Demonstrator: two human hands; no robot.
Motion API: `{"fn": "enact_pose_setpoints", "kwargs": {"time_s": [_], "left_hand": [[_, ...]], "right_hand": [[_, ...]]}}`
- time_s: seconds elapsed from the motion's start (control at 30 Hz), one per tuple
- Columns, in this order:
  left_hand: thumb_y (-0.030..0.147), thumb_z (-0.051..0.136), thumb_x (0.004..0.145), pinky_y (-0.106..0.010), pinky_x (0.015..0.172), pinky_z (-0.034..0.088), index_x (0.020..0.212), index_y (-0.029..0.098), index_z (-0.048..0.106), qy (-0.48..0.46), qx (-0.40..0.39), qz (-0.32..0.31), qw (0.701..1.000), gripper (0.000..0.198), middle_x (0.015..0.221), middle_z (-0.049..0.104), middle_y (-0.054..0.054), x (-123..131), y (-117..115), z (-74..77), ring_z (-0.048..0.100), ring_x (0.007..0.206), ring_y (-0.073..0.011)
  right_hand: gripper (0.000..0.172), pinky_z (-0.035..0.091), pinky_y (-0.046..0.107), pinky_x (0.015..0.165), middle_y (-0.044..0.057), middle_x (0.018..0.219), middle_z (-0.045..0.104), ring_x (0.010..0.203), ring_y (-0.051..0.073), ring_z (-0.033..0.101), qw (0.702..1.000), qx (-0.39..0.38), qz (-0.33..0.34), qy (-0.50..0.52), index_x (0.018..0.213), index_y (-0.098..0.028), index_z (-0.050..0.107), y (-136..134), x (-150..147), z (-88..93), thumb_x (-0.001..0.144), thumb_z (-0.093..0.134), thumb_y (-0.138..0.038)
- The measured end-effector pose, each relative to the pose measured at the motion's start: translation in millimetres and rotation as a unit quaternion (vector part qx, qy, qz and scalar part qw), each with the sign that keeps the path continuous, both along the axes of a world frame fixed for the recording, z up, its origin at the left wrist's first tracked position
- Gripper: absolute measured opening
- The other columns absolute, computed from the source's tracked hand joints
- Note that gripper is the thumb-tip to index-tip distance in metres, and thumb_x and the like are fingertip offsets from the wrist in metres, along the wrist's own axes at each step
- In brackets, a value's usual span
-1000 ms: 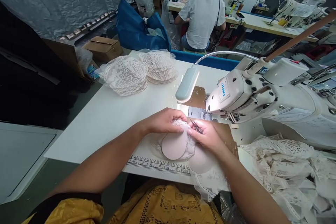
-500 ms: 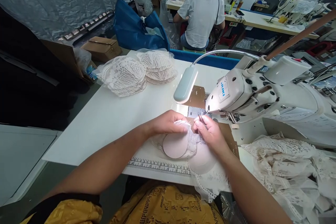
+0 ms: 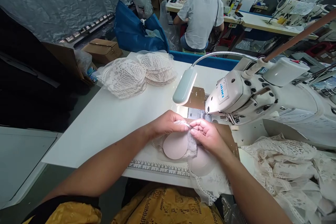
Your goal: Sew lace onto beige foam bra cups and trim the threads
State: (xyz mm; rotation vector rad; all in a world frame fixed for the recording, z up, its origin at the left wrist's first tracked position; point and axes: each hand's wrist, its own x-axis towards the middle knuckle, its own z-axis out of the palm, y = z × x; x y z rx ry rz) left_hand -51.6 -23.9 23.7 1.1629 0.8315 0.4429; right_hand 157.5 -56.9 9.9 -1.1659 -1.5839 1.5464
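By the sewing machine point(image 3: 231, 89), the left hand point(image 3: 168, 124) pinches lace point(image 3: 193, 144) with two cups point(image 3: 175, 146); the right hand point(image 3: 208, 136) grips one part-hidden tool point(image 3: 189, 126).

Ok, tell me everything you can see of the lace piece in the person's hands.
The lace piece is off-white, with openwork edging and two smooth, rounded, pale pinkish cups that look padded. The left hand grips its upper edge, where the right hand holds a small metal tool. Part of it is over the white table, and a lace end hangs past the front edge.
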Motion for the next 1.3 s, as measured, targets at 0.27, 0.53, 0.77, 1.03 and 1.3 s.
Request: {"fn": "enact_pose_setpoints", "kwargs": {"time_s": [0.27,0.53,0.77,1.03,1.3], "left_hand": [[0.04,0.072,0.076,-0.024,0.056,0.041,0.074,0.011,0.07,0.029,0.035,-0.029,0.999,0.029,0.067,0.058,-0.001,3,0,2.7,0.052,0.064,-0.0133],[0.04,0.068,0.082,-0.027,0.067,0.05,0.09,0.012,0.071,0.007,-0.009,0.033,0.999,0.029,0.084,0.069,-0.008,-4,3,-2.7,0.063,0.075,-0.0173],[0.04,0.068,0.082,-0.024,0.064,0.05,0.085,0.012,0.069,0.004,-0.03,0.047,0.998,0.028,0.079,0.069,-0.006,-7,5,-6.4,0.063,0.069,-0.015],[0.04,0.068,0.082,-0.024,0.064,0.048,0.082,0.012,0.068,0.001,-0.031,0.038,0.999,0.027,0.076,0.067,-0.004,-9,6,-5.3,0.061,0.067,-0.0135],[0.043,0.07,0.078,-0.024,0.062,0.043,0.079,0.013,0.067,0.04,0.055,0.021,0.997,0.03,0.074,0.062,-0.002,3,0,-6.0,0.057,0.069,-0.0139]], "right_hand": [[0.016,0.049,0.03,0.065,0.003,0.081,0.065,0.074,0.017,0.061,0.999,0.02,-0.028,-0.013,0.087,-0.02,0.062,1,-1,1.0,0.086,0.062,-0.036],[0.027,0.049,0.03,0.071,0.002,0.083,0.064,0.077,0.016,0.06,0.997,-0.069,-0.016,0.03,0.098,-0.019,0.061,3,0,2.8,0.077,0.07,-0.035],[0.02,0.033,0.024,0.052,-0.005,0.062,0.05,0.054,0.01,0.041,0.995,-0.098,-0.033,-0.013,0.077,-0.019,0.059,1,-2,12.7,0.079,0.066,-0.038],[0.018,0.035,0.024,0.054,-0.005,0.063,0.047,0.057,0.011,0.042,0.996,-0.079,-0.014,-0.038,0.073,-0.02,0.056,3,0,12.6,0.082,0.062,-0.035],[0.021,0.046,0.029,0.07,0.001,0.083,0.06,0.078,0.017,0.055,1.0,-0.025,-0.008,-0.009,0.09,-0.019,0.06,5,-3,-1.7,0.081,0.066,-0.037]]}}
